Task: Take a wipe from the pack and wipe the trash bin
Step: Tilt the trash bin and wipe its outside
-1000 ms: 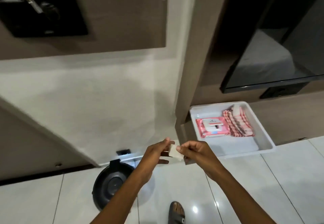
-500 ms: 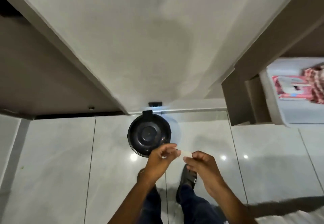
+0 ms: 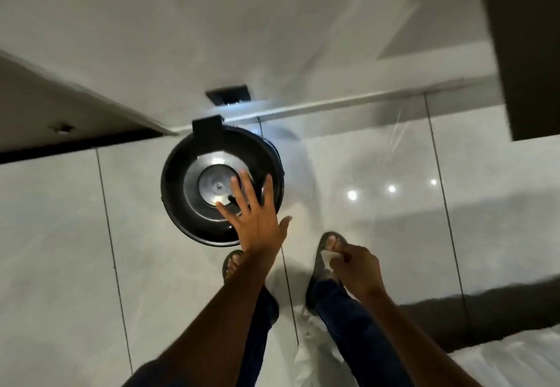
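- Trash bin [image 3: 194,201]: black, round, lid shut, on the glossy floor tile [image 3: 54,235] right by the wall base [image 3: 303,108], hinge tab toward the wall. Seen from straight above.
- Left hand [image 3: 257,214]: fingers splayed wide, holding nothing, over the near-right part of the lid; can't tell if it's touching yet.
- Wipe [image 3: 326,261]: small white crumpled bit pinched in the right hand [image 3: 357,268], fingers closed round it, held low, near the bin but apart from it, above the right sandal [image 3: 324,253].
- Risk 1: left hand presses off-centre w/ no grip, so a light bin could likely skid on the slick tile or tip toward the wall.
- Risk 2: wipe is bunched, so only a small contact patch; prob. smears rather than cleans unless opened out.
- Risk 3: loose pinch could let the wipe drop onto the sandal/floor.
- Risk 4: lid may flex or pop at the hinge if pushed hard near the rim.
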